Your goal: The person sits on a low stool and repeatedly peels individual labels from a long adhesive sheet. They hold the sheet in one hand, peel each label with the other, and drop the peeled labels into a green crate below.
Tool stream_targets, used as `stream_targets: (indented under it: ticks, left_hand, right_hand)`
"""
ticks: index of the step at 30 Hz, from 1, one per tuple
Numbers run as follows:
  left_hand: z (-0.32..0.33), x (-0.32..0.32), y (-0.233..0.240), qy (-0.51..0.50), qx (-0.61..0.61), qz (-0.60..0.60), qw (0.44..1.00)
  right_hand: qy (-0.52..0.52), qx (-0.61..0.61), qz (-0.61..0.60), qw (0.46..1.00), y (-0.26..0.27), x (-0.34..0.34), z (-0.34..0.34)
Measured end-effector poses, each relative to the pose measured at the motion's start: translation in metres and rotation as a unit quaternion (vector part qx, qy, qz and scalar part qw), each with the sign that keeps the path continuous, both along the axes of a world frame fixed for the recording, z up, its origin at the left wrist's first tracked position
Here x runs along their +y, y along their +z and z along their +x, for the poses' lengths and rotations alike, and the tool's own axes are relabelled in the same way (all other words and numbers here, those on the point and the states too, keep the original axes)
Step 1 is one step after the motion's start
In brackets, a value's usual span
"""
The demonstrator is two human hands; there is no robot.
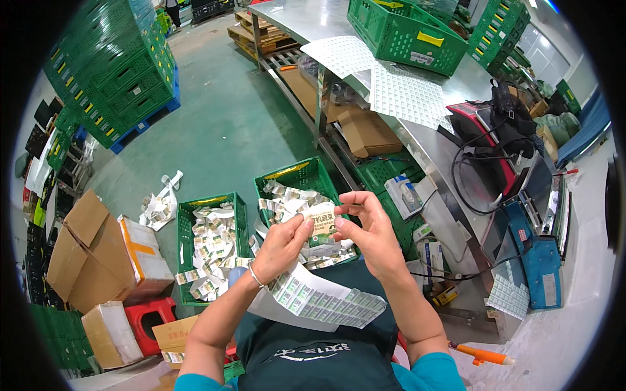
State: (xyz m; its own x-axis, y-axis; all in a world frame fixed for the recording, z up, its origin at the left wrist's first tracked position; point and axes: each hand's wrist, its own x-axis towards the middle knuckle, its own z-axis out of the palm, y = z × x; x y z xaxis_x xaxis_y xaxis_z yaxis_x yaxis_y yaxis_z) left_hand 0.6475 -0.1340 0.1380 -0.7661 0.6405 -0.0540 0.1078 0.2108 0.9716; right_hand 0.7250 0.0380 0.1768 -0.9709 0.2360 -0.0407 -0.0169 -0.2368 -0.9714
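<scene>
My left hand pinches the left edge of a printed label on a strip, held over a green plastic crate. My right hand has its thumb and fingers on the same label's right edge. Below my left wrist, a sheet of small printed stickers hangs over my lap; whether my fingers also hold it is hidden. Label strips lie heaped in the green crate under my hands. A second green crate to its left holds more label strips.
At the right, a steel table carries sticker sheets, a green crate and a black bag. Cardboard boxes and a red stool stand at the left. Loose strips lie on the floor, and stacked crates rise behind.
</scene>
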Motion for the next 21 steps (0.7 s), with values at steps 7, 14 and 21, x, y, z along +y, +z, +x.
stream_targets:
  ticks: [7, 14, 21]
  left_hand:
    - [0.006, -0.001, 0.002, 0.008, 0.002, 0.040, 0.999]
    - [0.003, -0.008, -0.011, -0.038, -0.022, 0.057, 0.997]
    - [0.006, -0.006, -0.010, 0.017, 0.001, 0.099, 0.995]
  right_hand:
    - [-0.002, 0.009, 0.000, 1.000, -0.009, -0.002, -0.004]
    - [0.008, 0.018, 0.111, 0.994, -0.013, -0.011, 0.000]
    - [-0.107, 0.133, 0.481, 0.860, -0.001, -0.013, 0.007]
